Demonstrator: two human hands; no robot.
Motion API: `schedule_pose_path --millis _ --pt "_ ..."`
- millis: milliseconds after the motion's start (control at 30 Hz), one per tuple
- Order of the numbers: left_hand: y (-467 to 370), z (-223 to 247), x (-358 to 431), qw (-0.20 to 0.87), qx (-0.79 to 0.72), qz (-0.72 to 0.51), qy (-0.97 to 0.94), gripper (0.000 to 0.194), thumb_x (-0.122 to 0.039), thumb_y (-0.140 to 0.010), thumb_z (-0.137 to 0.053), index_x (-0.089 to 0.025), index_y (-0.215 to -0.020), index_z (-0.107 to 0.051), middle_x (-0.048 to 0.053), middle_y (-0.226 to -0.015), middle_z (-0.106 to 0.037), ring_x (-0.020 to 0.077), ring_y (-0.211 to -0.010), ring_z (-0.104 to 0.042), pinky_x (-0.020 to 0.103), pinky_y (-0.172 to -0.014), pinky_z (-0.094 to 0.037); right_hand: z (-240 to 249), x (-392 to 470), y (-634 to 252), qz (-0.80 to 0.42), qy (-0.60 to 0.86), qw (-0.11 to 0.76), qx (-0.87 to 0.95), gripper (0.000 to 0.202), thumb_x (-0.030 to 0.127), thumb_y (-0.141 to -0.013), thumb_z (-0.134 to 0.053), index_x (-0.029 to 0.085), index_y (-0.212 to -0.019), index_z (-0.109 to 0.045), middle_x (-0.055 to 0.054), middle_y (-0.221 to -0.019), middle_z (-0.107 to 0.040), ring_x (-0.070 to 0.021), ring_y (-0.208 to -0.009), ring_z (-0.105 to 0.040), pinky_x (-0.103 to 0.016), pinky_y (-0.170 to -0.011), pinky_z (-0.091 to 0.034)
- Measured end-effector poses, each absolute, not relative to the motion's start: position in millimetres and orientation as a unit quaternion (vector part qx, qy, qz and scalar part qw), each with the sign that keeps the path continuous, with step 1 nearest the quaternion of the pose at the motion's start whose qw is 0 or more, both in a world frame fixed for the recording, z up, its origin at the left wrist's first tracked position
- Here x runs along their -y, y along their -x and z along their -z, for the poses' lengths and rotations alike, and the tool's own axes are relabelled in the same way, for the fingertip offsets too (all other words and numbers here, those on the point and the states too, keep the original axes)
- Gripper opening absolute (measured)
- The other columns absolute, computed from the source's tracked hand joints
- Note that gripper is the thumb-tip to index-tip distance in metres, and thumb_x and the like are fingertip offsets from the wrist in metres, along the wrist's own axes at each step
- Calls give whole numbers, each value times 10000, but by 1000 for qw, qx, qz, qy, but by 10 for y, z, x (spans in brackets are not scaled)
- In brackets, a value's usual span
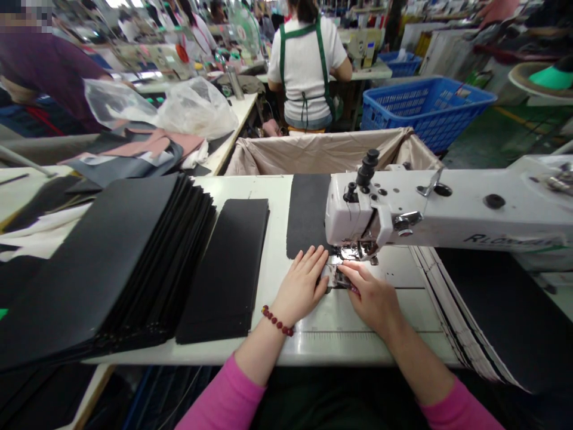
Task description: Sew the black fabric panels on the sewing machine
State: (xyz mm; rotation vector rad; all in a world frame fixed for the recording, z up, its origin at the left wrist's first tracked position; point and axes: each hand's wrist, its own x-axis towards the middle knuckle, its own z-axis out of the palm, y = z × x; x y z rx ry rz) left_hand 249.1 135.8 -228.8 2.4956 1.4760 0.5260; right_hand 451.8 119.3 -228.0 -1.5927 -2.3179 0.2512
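My left hand [304, 280] lies flat with its fingers stretched, fingertips at the near edge of a black panel [308, 215]. That panel reaches under the head of a white sewing machine [358, 218]. Just right of it, my right hand [373, 298] is at the needle plate [332, 275], close in front of the presser foot [351, 252]. Its index finger points forward while the other fingers curl under; whatever they grip, if anything, is hidden. Left of my hands are a low stack of narrow black panels [228, 269] and a taller stack of wide black panels [111, 257].
More light-edged black panels [501, 310] hang over the table's right side. Behind the table stand a beige cloth-lined bin [313, 154] and a blue crate [425, 107]. Plastic bags [192, 110] and cut pieces lie back left. A person in an apron [307, 71] sits ahead.
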Motion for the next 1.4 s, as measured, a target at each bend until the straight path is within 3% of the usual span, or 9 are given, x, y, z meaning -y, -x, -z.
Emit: schedule_pose_path --millis 967,1167,1300,1400 --pt "-2522 2312 -1351 62 -505 -154 -847 548 -310 -959 -403 -168 -1473 -276 70 -1541 -278 236 -1426 -231 438 -1170 -202 2265 -1192 -4511 -79 560 166 808 531 112 -816 -503 326 -1302 -509 29 -1353 -533 -182 -960 -641 -307 -742 -531" --pt "-2511 2379 -1389 64 -511 -180 -838 629 -319 -934 -434 -132 -1489 -206 120 -1551 -236 251 -1440 -180 455 -1159 -207 2272 -1178 -4495 -79 561 173 806 502 123 -828 -493 323 -1289 -521 11 -1339 -543 -180 -952 -639 -295 -752 -515" --pt "-2520 2276 -1351 67 -517 -181 -834 639 -362 -927 -457 -113 -1474 -241 152 -1467 -387 265 -1381 -320 469 -1150 -200 2287 -1165 -4496 -99 561 195 798 494 127 -827 -497 329 -1277 -522 13 -1330 -548 -190 -927 -642 -304 -743 -508" --pt "-2550 2132 -1105 61 -537 -179 -822 723 -532 -904 -474 -116 -1463 -282 158 -1273 -550 291 -1248 -470 485 -1110 -259 2279 -1158 -4525 -106 558 215 794 458 115 -821 -492 299 -1237 -544 -3 -1285 -579 -196 -970 -628 -299 -774 -503"
